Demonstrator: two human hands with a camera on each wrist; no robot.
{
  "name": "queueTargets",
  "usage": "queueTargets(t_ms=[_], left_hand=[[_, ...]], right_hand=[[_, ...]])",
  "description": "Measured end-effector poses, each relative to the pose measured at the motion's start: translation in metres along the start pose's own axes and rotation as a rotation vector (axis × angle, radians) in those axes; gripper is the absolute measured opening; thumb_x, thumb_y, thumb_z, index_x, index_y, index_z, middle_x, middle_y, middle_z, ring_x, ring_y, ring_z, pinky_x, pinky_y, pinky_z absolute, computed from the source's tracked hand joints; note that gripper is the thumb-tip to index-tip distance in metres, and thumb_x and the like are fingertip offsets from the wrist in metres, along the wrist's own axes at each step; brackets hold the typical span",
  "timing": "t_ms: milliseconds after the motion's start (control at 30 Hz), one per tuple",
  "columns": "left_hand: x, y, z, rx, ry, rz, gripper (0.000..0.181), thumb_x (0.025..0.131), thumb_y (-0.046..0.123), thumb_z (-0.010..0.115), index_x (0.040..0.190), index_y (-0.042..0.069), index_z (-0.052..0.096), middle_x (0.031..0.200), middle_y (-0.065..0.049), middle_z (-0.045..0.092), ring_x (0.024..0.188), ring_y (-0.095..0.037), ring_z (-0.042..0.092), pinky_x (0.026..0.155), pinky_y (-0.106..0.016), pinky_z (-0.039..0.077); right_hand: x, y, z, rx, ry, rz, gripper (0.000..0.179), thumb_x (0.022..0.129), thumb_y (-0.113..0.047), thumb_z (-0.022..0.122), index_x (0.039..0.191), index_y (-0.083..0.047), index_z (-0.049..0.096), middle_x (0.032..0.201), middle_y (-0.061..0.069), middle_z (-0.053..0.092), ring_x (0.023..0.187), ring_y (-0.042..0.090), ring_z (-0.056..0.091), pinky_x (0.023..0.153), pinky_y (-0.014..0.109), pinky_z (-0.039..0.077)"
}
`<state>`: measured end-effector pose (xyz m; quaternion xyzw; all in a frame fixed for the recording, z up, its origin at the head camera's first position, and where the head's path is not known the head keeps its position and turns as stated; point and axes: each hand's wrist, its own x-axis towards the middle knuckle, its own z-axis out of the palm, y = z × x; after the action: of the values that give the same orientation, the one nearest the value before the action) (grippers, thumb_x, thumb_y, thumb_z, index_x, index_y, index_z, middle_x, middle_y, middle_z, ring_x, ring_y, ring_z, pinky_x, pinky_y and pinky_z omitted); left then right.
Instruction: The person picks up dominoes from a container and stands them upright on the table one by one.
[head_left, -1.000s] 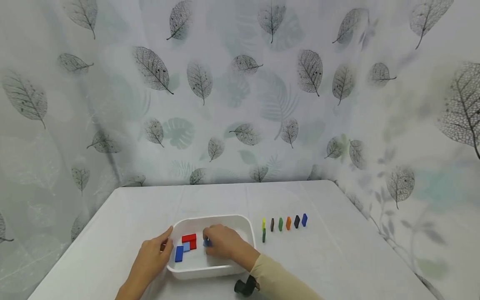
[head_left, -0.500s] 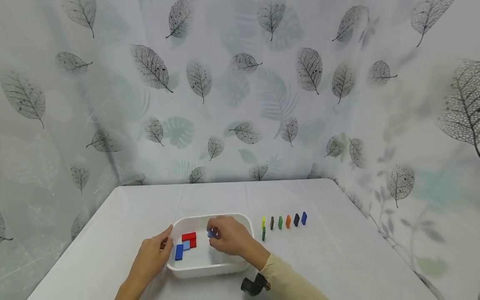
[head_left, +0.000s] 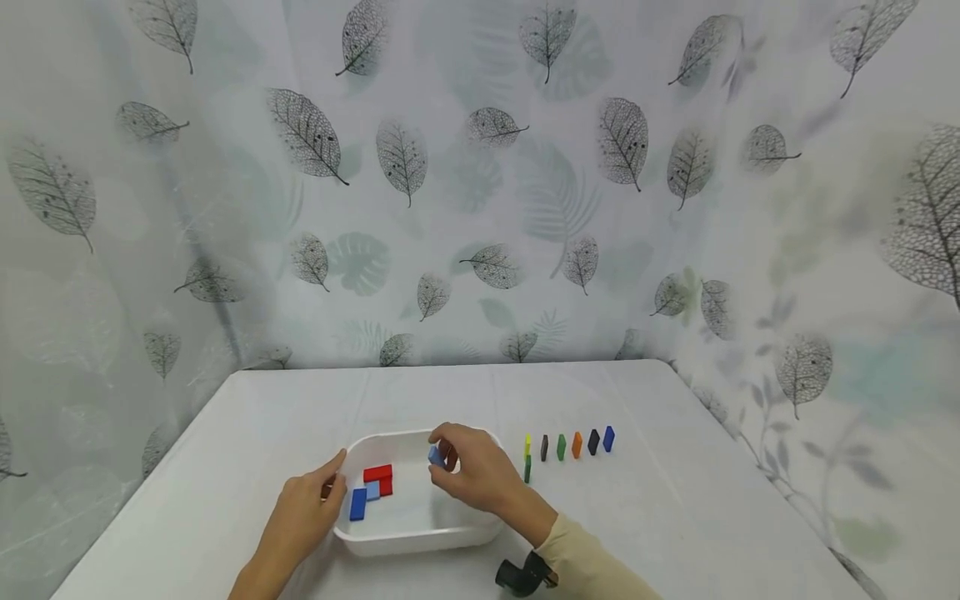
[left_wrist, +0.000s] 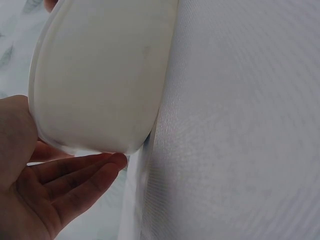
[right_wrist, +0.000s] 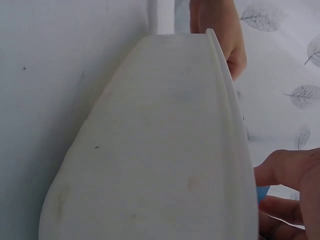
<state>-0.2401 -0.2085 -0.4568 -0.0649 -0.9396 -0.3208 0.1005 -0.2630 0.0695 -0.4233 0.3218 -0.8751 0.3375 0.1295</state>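
A white plastic tub (head_left: 408, 540) stands on the table in front of me. At its left end my left hand (head_left: 306, 507) touches the outer wall, fingers fairly straight against it in the left wrist view (left_wrist: 75, 190). Over the right half of the tub, my right hand (head_left: 486, 475) pinches a small light blue domino (head_left: 435, 456) between thumb and fingers. Inside the tub's left part lie a blue domino (head_left: 358, 504), another light blue one (head_left: 372, 491) and red ones (head_left: 378, 473), close together. In the right wrist view the tub's wall hides most of the held piece.
Right of the tub, several dominoes stand on edge in a row, from a yellow one (head_left: 527, 445) to a blue one (head_left: 609, 439); a dark green one (head_left: 527, 469) stands nearer me. A black wrist camera (head_left: 521, 575) sits at my right wrist. Leaf-print curtains surround the white table (head_left: 675, 517).
My right hand has lifted the light blue domino from the tub's floor and moved right with it. The left hand has stayed at the tub's left end.
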Motion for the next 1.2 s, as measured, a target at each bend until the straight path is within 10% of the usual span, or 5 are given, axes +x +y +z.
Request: queueTargets(t_ms=[400, 1200], left_hand=[[-0.001, -0.001, 0.003, -0.003, -0.004, -0.008, 0.046, 0.1, 0.011, 0.061, 0.142, -0.007, 0.057, 0.111, -0.023, 0.073, 0.085, -0.023, 0.069, 0.079, -0.042, 0.063], [0.001, -0.003, 0.001, -0.006, 0.017, 0.022, 0.045, 0.101, 0.01, 0.06, 0.142, -0.007, 0.057, 0.109, -0.023, 0.073, 0.085, -0.023, 0.07, 0.077, -0.041, 0.063]], right_hand=[[-0.019, 0.014, -0.022, 0.045, 0.163, -0.033, 0.02, 0.086, 0.0, 0.075, 0.103, -0.009, 0.068, 0.088, -0.005, 0.066, 0.076, 0.011, 0.063, 0.06, 0.022, 0.054], [-0.059, 0.06, -0.064, -0.016, 0.26, 0.173, 0.027, 0.083, -0.001, 0.083, 0.102, -0.016, 0.069, 0.084, -0.009, 0.063, 0.075, 0.012, 0.061, 0.062, 0.028, 0.056]])
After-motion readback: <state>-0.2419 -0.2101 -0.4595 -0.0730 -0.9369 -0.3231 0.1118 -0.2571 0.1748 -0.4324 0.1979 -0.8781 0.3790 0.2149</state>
